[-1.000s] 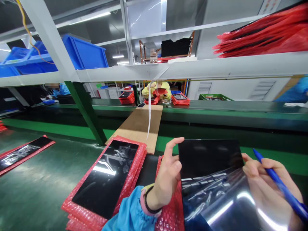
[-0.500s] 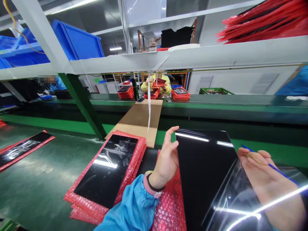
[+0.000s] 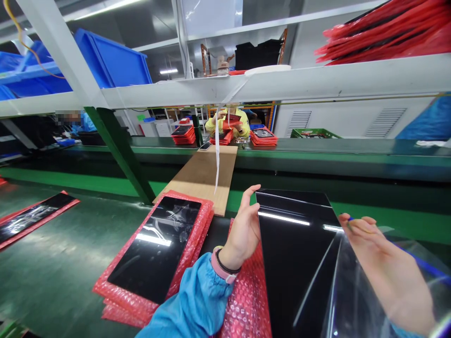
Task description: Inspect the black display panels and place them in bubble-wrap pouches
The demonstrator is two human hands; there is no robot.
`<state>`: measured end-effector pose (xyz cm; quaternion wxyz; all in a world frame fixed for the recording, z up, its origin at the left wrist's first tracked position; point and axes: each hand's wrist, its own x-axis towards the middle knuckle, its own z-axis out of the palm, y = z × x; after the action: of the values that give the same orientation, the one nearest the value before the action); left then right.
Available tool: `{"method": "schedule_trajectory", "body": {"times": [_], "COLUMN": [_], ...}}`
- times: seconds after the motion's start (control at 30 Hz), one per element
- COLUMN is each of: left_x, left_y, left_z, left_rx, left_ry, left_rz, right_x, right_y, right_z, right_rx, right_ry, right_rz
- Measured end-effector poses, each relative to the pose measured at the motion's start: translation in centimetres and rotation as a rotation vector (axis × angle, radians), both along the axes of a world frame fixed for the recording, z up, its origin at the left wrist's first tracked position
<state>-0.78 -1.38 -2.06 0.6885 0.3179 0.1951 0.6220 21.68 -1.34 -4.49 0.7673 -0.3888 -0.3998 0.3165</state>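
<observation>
My left hand (image 3: pixel 244 231) grips the left edge of a glossy black panel (image 3: pixel 296 253) held up in front of me, thumb on its face and index finger raised. My right hand (image 3: pixel 382 267) is at the panel's right side, fingers closed around a blue pen (image 3: pixel 428 267) and a clear protective film (image 3: pixel 355 300) that is partly peeled off the panel's lower right. Beneath the panel lies red bubble wrap (image 3: pixel 246 305).
A stack of red bubble-wrap sheets with a black panel on top (image 3: pixel 157 251) lies left of my hands; another (image 3: pixel 31 218) lies at far left. A cardboard sheet (image 3: pixel 204 178) spans the green conveyor (image 3: pixel 317 162). A person in yellow (image 3: pixel 229 123) works opposite. Blue bins (image 3: pixel 112 65) sit on the shelf.
The panel has tilted more upright, and the clear film has come further off its lower right. My right hand with the pen has shifted down and right.
</observation>
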Motion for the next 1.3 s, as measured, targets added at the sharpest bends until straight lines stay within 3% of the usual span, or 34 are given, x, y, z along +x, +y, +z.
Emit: {"method": "schedule_trajectory", "body": {"times": [0.1, 0.23, 0.33, 0.43, 0.57, 0.7, 0.87, 1.0, 1.1, 1.3], "left_x": [-0.1, -0.1, -0.1, -0.2, -0.8, -2.9, -6.3, -7.7, -8.0, -8.5], "left_y": [0.0, -0.1, -0.1, -0.1, -0.5, -2.3, -5.4, -6.8, -7.1, -6.7], "left_z": [-0.1, -0.1, 0.2, 0.3, -0.9, -3.4, -6.8, -8.6, -8.9, -7.8], "left_rx": [0.015, 0.039, 0.021, -0.016, -0.087, -0.247, -0.274, -0.401, -0.463, -0.569], "left_ry": [0.006, 0.032, 0.057, 0.067, 0.112, 0.176, 0.406, 0.486, 0.500, 0.521], "left_rz": [-0.018, -0.008, 0.033, 0.027, 0.097, 0.091, 0.142, 0.087, 0.024, -0.065], "right_x": [-0.7, -2.5, -3.6, -4.0, -4.0, -3.8, -4.6, -5.8, -6.4, -6.8], "right_y": [-0.5, -1.9, -2.7, -2.9, -2.4, -1.9, -2.0, -2.4, -2.8, -3.5], "right_z": [0.8, 2.7, 3.5, 3.2, 1.2, -2.1, -6.4, -8.9, -9.8, -9.9], "right_rx": [-0.184, -0.424, -0.379, -0.360, -0.434, -0.430, -0.431, -0.393, -0.350, -0.239], "right_ry": [0.121, 0.303, 0.211, 0.109, 0.134, 0.103, 0.064, 0.037, -0.028, -0.178], "right_rz": [0.043, -0.008, 0.064, 0.117, 0.176, 0.157, 0.177, 0.213, 0.228, 0.159]}}
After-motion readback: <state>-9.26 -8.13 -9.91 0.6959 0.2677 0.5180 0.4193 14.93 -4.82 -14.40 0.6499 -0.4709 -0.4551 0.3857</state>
